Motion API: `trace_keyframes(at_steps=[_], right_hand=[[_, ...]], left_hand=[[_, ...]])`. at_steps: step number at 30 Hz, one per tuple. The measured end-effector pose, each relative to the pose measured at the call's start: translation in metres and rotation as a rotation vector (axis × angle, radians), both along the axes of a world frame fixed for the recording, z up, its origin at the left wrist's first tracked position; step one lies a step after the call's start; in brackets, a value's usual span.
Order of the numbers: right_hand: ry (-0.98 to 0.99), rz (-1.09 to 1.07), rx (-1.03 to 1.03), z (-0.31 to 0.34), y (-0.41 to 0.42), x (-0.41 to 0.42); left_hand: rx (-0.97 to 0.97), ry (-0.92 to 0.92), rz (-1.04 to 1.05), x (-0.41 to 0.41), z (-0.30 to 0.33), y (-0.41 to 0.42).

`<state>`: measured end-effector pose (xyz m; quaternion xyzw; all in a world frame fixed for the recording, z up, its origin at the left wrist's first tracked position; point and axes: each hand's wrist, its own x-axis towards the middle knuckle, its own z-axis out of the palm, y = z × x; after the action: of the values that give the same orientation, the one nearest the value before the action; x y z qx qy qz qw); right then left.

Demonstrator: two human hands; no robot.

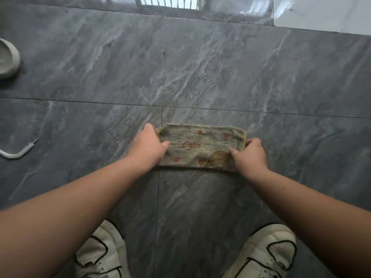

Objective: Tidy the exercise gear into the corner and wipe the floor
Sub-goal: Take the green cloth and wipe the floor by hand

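Head view: we are pinching the cloth [200, 146] flat at frame centre, left hand [147, 144] and right hand [250, 155] gripping opposite ends, likely spreading it for wiping the floor [220, 77].

The cloth [201, 146] bore a short orange printed word at its middle, too blurred to read.

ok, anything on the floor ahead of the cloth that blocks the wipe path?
Nothing visible does. The left hand and right hand grip the ends of the cloth, and the grey tiled floor straight ahead is bare. A white strap and a pale rounded object lie far off to the left.
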<state>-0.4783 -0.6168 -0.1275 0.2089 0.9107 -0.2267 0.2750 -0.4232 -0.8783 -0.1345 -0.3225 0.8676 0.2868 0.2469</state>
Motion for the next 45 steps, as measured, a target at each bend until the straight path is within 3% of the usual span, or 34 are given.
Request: trace_keyframes(at_steps=[3,12,17,20,25,28,33,40,45], right_hand=[[-0.055,0.024,0.004,-0.001,0.007,-0.006],[-0.052,0.143,-0.04,-0.003,0.006,-0.004],[-0.166,-0.011,0.019,0.009,-0.009,-0.008],[-0.263,-0.113,0.018,0.018,-0.017,-0.013],[-0.51,-0.495,-0.288,0.049,-0.014,-0.015],[-0.566,-0.552,-0.368,0.093,-0.008,-0.006],[-0.399,-0.462,-0.569,0.201,0.006,0.003],[-0.204,-0.406,-0.738,0.43,0.025,-0.01],[-0.002,-0.4,-0.738,0.601,0.038,-0.026]], left_hand=[[-0.033,-0.08,-0.024,-0.006,-0.003,0.002],[0.054,0.02,-0.031,-0.013,0.008,0.007],[0.226,-0.119,0.146,-0.017,0.009,-0.003],[0.351,-0.11,0.257,-0.006,0.011,-0.001],[0.526,-0.061,0.449,0.002,0.047,-0.003],[0.619,-0.056,0.519,0.003,0.095,-0.002],[0.72,0.035,0.586,0.003,0.216,0.0],[0.789,0.152,0.488,-0.015,0.448,0.009],[0.811,0.232,0.436,-0.044,0.621,0.014]])
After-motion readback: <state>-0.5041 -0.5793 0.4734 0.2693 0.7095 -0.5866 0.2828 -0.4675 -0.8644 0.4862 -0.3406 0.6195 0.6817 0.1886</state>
